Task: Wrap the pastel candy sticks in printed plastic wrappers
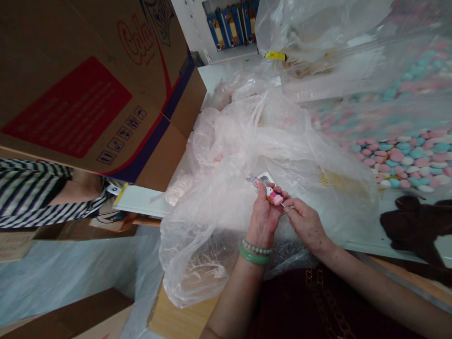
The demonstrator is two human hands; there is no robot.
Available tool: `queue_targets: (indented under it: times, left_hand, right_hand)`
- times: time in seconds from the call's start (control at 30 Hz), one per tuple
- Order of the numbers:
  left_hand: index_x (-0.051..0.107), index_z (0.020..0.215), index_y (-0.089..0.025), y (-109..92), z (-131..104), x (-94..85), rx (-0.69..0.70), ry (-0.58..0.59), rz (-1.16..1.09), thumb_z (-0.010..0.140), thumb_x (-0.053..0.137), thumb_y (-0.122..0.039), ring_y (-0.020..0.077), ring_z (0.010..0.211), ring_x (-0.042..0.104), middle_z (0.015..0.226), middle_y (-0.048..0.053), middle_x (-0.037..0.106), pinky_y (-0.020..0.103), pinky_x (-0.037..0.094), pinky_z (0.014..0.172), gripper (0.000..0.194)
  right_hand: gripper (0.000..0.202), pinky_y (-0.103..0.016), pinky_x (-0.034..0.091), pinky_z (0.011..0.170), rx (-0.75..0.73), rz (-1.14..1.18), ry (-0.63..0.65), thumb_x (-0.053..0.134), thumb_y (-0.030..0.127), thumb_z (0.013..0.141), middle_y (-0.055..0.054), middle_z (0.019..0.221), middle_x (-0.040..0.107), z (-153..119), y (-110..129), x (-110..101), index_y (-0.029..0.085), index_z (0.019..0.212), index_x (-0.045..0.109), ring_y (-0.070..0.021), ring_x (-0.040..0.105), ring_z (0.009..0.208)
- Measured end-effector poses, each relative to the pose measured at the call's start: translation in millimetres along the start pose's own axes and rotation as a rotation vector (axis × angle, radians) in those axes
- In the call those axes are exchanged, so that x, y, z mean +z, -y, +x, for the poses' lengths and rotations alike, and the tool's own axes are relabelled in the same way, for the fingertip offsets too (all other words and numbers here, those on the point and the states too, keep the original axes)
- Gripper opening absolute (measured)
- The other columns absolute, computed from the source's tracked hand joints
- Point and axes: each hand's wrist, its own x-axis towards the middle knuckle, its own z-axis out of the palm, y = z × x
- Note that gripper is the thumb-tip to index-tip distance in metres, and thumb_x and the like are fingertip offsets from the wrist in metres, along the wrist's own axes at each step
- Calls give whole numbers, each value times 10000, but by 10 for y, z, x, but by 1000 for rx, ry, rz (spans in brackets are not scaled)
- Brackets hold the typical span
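My left hand (266,209), with a green bangle and a bead bracelet at the wrist, is closed around a small printed wrapper (270,193). A rounded pink piece (278,200) shows at the wrapper's near end. From that end a thin stick runs to my right hand (305,221), whose thumb and finger pinch it. Together these look like a wrapped lollipop, though its exact kind is too small to be sure of. Both hands are above a large clear plastic bag (219,202) spread over the white table. Crumpled silvery wrapper film shows past my left thumb.
A large cardboard box (95,94) stands at the left. Behind it shows a person's striped sleeve (42,188). Pink, blue and white candies (406,157) lie at the right, partly under plastic. A dark brown cloth-like thing (409,221) and a yellow-handled tool (275,56) lie nearby.
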Motion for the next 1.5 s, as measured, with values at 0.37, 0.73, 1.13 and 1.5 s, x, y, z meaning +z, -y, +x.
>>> queue_targets:
  times: [0.37,0.73,1.13,1.5]
  left_hand:
    - [545,804,-174,15,-28,31,-16,-37,20,850,487,-547,207,843,656,764,16,614,382,473,842,379]
    - [568,828,-141,176,-50,105,25,-50,110,928,340,-480,166,784,634,801,64,630,307,459,826,420]
    - [588,944,-196,-167,91,-79,12,66,-42,783,609,-169,169,854,617,898,23,629,325,480,780,165]
    - [482,717,-168,138,49,109,103,-96,39,811,594,-282,76,579,514,663,-16,512,201,427,588,185]
  right_hand:
    - [334,-313,520,803,-328,-349,63,417,280,937,-39,1127,686,-37,-107,-12,264,1236,566,-210,676,924]
    - [293,-298,527,751,-197,-52,-38,471,287,871,-4,1040,700,128,-126,-42,280,1096,661,-201,658,903]
    - [356,-165,155,318,301,633,143,658,352,732,119,420,317,185,22,-128,178,1040,620,-42,218,339]
    - [216,-187,208,336,245,472,3,664,396,720,104,401,388,207,-6,-36,204,778,585,-61,283,331]
